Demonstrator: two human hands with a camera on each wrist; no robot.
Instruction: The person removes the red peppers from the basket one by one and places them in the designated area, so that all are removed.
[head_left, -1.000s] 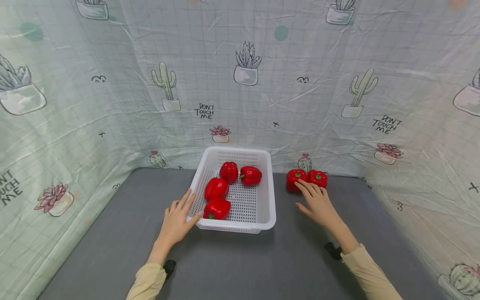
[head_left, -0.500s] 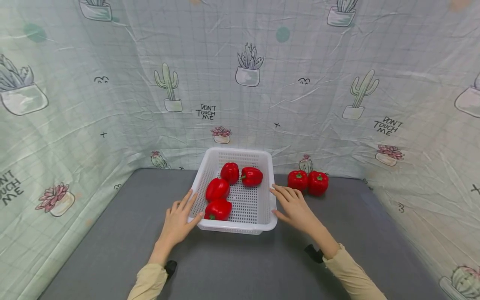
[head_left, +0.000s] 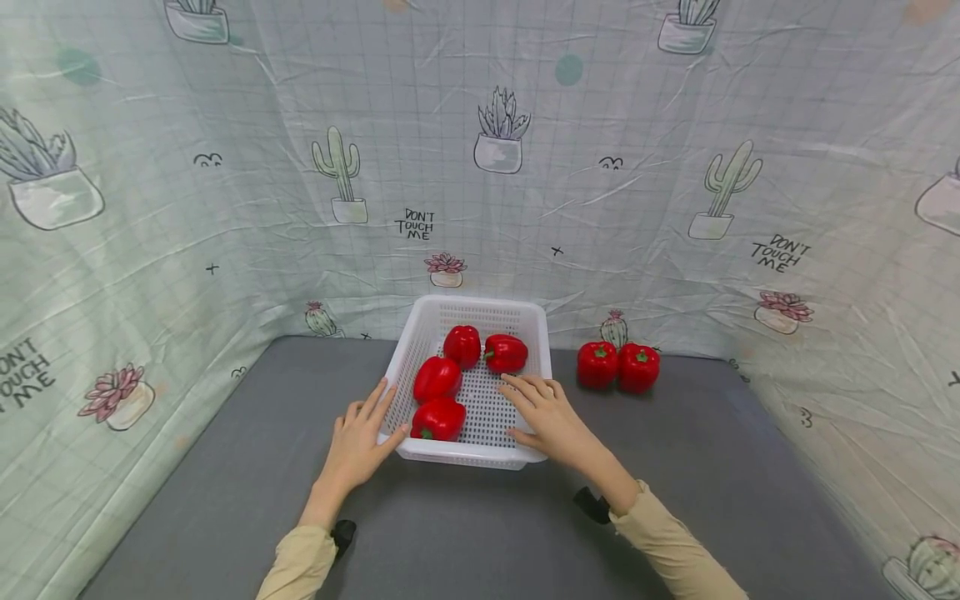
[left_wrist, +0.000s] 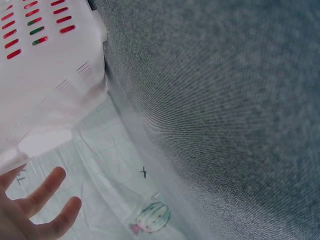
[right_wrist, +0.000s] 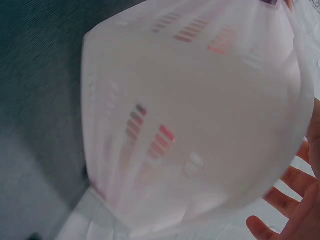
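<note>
A white perforated plastic basket (head_left: 465, 452) stands on the grey table with several red bell peppers (head_left: 437, 380) lying in its left and far parts. My left hand (head_left: 356, 442) touches the basket's left front rim, thumb and fingers spread. In the left wrist view, fingers (left_wrist: 47, 190) extend beside the basket wall. My right hand (head_left: 555, 427) hovers over the right rim, fingertips above the basket floor, holding nothing. To the right of the basket, two more red bell peppers (head_left: 597, 366) sit side by side, stems up.
A pale curtain (head_left: 570, 200) printed with cacti hangs behind the table and along both sides. The grey tabletop (head_left: 480, 533) extends in front of the basket. A dark wrist strap (head_left: 592, 505) is at the right wrist.
My right hand has moved left, from the pair of peppers across to above the basket's right side. The left hand stays at the left rim. The view has shifted slightly.
</note>
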